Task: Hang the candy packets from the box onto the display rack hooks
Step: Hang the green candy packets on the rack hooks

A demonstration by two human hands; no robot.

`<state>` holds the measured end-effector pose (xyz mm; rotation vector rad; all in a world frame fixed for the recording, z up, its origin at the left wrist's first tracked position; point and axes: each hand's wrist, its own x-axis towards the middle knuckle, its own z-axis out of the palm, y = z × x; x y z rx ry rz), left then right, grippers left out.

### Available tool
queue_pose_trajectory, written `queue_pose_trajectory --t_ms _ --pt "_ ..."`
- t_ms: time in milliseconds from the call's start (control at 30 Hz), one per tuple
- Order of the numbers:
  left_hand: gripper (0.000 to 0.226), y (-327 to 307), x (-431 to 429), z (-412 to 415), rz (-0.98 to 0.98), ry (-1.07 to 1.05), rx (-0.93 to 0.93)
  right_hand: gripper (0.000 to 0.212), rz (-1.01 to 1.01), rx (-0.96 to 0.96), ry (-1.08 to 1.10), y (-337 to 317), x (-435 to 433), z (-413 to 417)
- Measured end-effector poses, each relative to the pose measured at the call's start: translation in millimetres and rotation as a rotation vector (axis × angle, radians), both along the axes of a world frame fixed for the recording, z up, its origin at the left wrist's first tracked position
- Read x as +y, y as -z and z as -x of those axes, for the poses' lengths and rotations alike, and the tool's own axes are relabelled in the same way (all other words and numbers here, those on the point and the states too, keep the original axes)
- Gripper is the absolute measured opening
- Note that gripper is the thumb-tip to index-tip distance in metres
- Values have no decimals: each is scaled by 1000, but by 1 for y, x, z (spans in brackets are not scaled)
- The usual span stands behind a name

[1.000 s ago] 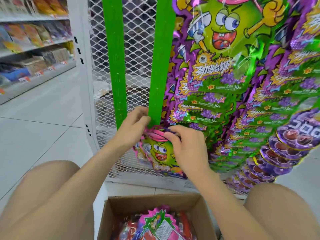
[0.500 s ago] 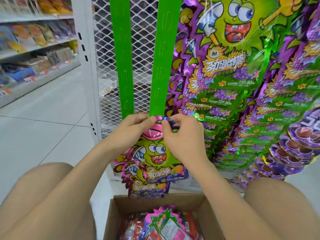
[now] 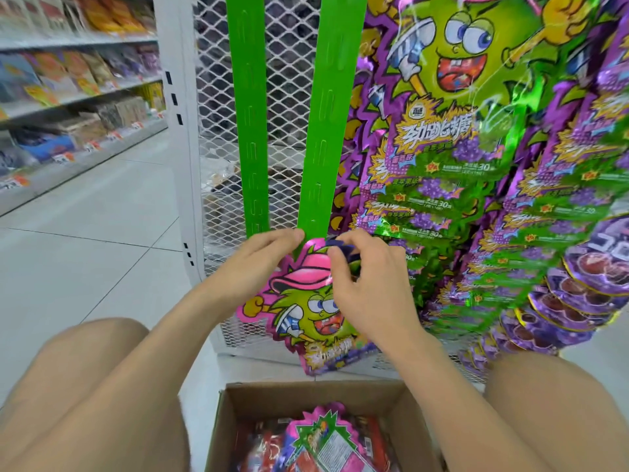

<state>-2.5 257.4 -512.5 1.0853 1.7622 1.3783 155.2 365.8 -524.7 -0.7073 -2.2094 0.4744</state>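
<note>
Pinching candy packet [image 3: 306,321] below green strip [image 3: 326,131]
Left hand [image 3: 252,267], right hand [image 3: 371,291] fingers pinched its top; box [image 3: 306,398] lay at 6 o'clock.

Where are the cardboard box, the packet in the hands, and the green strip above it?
Cardboard box [image 3: 265,401], head view, back inner wall.
Candy packet [image 3: 306,274], head view, pink hat print.
Green strip [image 3: 328,131], head view, mid-length.
</note>
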Motion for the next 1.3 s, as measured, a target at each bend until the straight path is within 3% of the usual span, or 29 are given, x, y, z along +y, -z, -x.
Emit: queue_pose_trajectory --t_ms 100,233,500,600,733,867,967,1033,1167,1233,1300 --pt "10 -6 1 -3 -13 -18 -24 18 1 27 65 1 -1 6" --pt "32 -10 -1 -2 -19 40 46 21 -15 60 115 -1 -4 12" --pt "37 -1 2 -1 -41 97 61 19 -43 -30 111 6 -3 8" --pt "41 4 2 -3 -45 58 272 21 -41 -139 67 9 1 1" --pt "5 17 1 -2 -105 -88 613 25 -79 -216 47 7 5 -6" --pt "54 33 -6 -21 -237 -253 888 25 -245 -113 129 9 0 -20" --pt "41 42 -9 -38 -319 -260 1039 17 -118 -66 5 21 -7 -34" --pt "26 57 -9 -40 -203 -19 1019 13 122 -312 -52 44 -5 -39" --pt "16 94 -12 -43 309 503 924 11 393 -1083 -196 120 7 -49" --pt "17 111 -10 -47 496 653 939 19 486 -1280 -214 163 8 -60" --pt "20 125 -8 -49 614 723 925 14 574 -1312 -136 211 9 -75"
